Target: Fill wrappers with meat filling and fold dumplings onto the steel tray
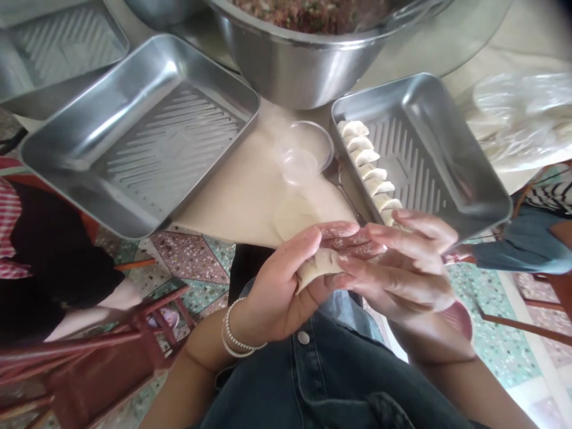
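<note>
Beige table (232, 208), pale dumpling (318, 268), curved, creased

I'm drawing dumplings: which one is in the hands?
The dumpling held in the left hand, right hand at its end; the other dumplings lie in a row in the tray on the right.

Cream dumpling (320, 268), silvery bowl (304, 68), red-and-white checked cloth (9, 223).

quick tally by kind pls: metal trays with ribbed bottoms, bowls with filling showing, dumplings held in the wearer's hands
Metal trays: 3
Bowl with filling showing: 1
Held dumpling: 1
Total: 5
</note>
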A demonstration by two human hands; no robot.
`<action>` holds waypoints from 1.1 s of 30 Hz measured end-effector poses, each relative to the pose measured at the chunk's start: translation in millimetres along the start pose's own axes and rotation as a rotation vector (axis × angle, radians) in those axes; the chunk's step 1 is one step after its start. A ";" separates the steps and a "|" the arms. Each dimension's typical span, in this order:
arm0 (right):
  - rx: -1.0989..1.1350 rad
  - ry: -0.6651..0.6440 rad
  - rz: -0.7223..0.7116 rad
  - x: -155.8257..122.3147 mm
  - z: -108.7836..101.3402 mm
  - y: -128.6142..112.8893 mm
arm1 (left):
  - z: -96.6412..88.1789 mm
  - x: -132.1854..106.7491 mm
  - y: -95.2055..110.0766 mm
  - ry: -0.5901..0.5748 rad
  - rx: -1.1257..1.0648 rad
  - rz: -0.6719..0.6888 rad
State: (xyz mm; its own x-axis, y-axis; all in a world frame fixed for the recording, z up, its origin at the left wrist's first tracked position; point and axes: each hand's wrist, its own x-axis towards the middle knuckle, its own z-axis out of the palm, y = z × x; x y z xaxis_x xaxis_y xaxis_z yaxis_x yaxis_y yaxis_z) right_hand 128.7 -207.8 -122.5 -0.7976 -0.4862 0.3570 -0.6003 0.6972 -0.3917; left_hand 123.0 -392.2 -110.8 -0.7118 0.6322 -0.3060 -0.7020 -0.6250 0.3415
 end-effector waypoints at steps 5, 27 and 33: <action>-0.033 0.042 0.046 0.2 -1.7 -9.7 | 5.8 3.1 -4.5 -0.014 0.046 -0.001; -0.182 -0.124 0.210 36.3 -100.7 121.7 | -5.2 7.0 26.3 0.501 0.263 0.389; -0.293 -0.161 0.384 114.0 -74.1 167.2 | -6.7 -0.2 31.9 0.496 0.246 0.436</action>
State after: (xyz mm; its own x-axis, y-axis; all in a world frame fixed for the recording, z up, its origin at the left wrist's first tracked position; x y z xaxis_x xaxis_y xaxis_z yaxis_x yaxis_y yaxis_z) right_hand -58.3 -107.6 -84.4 -0.9704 -0.2245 0.0893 -0.2386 0.9489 -0.2066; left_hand 100.6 -415.3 -105.8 -0.8952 0.0274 -0.4448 -0.3657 -0.6155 0.6981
